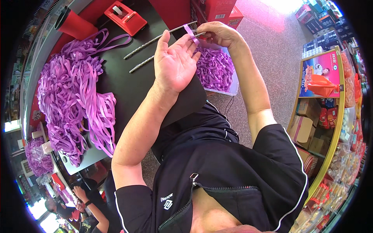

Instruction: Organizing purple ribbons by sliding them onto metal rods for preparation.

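Two thin twisted metal rods [144,47] lie side by side, slanting over the dark table. Near their right ends a short purple ribbon [189,31] spans both. My left hand [176,66] is open, palm up with fingers stretched out, its fingertips beside the ribbon. At the rod ends, my right hand [220,35] is closed in a pinch; what sits between its fingertips is too small to make out. Below both hands stands a clear plastic bin [234,83] filled with short purple ribbon pieces [215,72]. A large heap of long purple ribbon [68,93] covers the table's left side.
A red tape dispenser [134,26] and a red cup [75,24] stand at the table's far side. Red boxes [217,11] rise behind the bin. Along the right runs a yellow-edged shelf [337,128] of goods. Another person's arm [95,211] shows at lower left.
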The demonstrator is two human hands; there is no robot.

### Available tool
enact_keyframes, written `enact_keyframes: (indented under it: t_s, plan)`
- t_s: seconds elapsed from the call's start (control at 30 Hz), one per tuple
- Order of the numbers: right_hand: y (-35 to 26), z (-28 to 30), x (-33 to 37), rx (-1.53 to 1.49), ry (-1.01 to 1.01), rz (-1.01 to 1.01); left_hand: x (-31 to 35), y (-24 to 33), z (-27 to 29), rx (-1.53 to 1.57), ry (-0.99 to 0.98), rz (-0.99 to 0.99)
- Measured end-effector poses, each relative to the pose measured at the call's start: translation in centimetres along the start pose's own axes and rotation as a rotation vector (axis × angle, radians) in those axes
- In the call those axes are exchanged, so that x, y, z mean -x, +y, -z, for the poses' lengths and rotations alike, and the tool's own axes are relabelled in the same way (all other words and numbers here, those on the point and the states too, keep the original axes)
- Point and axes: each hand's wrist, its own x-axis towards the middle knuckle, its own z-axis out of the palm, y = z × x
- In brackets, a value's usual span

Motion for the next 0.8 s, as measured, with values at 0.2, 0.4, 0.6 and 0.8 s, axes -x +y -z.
enact_keyframes:
  t_s: [0.2, 0.4, 0.6, 0.8]
  plan:
    - [2.5, 0.1, -1.5, -0.229, -0.075, -0.117, -0.1, -0.1, 0.0, 0.019, -0.003, 0.004]
    - [4.0, -1.9, -2.6, -0.513, -0.334, -0.089, 0.0, -0.1, 0.0, 0.020, 0.025, -0.016]
    - [5.9, -1.9, -4.4, -0.688, -0.465, 0.037, -0.1, -0.2, -0.5, 0.107, 0.100, -0.053]
    - [6.4, -3.1, -4.9, -0.709, -0.533, 0.072, 0.2, 0.0, -0.2, 0.192, 0.143, -0.082]
